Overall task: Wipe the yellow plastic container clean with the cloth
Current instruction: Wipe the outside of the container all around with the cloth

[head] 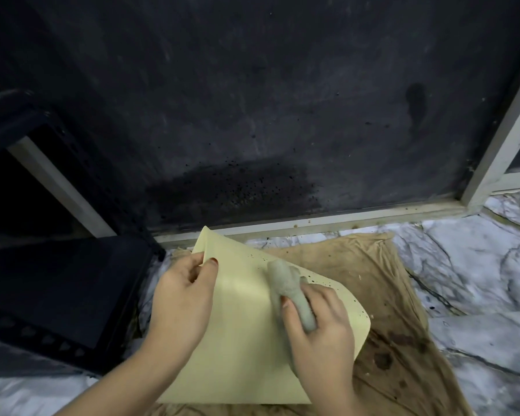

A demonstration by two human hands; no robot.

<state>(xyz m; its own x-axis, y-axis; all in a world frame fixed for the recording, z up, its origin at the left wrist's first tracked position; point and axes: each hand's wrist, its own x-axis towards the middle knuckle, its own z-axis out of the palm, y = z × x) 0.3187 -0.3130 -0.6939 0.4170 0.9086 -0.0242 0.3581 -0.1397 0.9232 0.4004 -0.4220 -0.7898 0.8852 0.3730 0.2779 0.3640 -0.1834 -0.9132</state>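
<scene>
Your right hand has the cloth bunched into a roll, fingers wrapped around it, and its far end is pressed onto the yellow plastic container right beside a scatter of dark specks near the far right edge. Your left hand is pinching the container's upper left rim, thumb on the outer face and fingers curled behind the edge, so it's tipped up off the brown sheet spread over the marble floor, just in front of the dark speckled panel. Looks like thin, light plastic to me, smooth and probably a bit flexy, so it'll want to skate or bow when you push. I'd keep that rim grip firm and wipe toward the specks with moderate pressure.
</scene>
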